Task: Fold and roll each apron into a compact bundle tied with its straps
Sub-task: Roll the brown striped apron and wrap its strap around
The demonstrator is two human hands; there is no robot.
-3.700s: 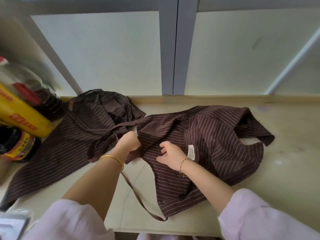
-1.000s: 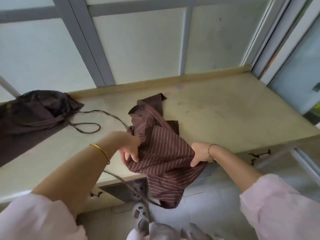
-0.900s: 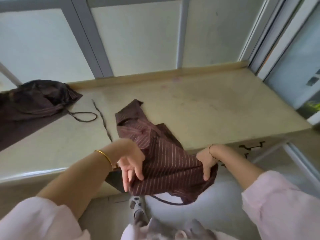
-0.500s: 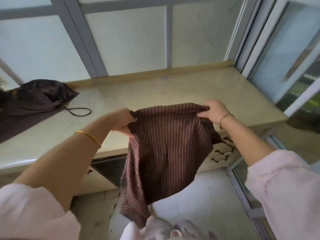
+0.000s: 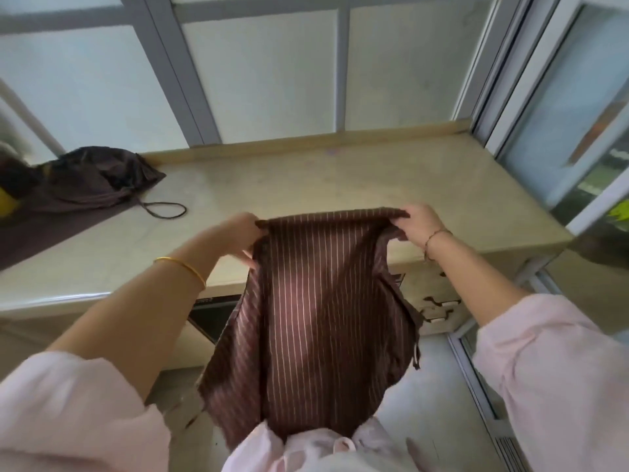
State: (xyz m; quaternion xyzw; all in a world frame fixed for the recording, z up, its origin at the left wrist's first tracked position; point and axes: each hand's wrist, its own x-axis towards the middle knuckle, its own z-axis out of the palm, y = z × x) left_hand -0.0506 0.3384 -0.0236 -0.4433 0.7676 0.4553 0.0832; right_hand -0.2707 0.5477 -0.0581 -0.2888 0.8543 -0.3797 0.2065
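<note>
Left hand [image 5: 243, 233] and right hand [image 5: 417, 221] each have their fingers curled round one top corner of the striped apron [image 5: 316, 318], pulling its upper edge taut between them.

The counter [image 5: 340, 178] is the landmark. Its bare top stretches away beyond both hands, which hover just over its front edge, neither clearly nearer.

The apron's held edge runs parallel to that front edge. Its long axis hangs straight down in front of the counter toward the floor, so none of the cloth rests on the top.

To lay it flat for folding, I judge the hands must carry it forward over the counter.

At the counter's far left lies a second apron [image 5: 85, 185] in a heap. Its strap loop [image 5: 166, 210] trails onto the top, well apart from the hands.
</note>
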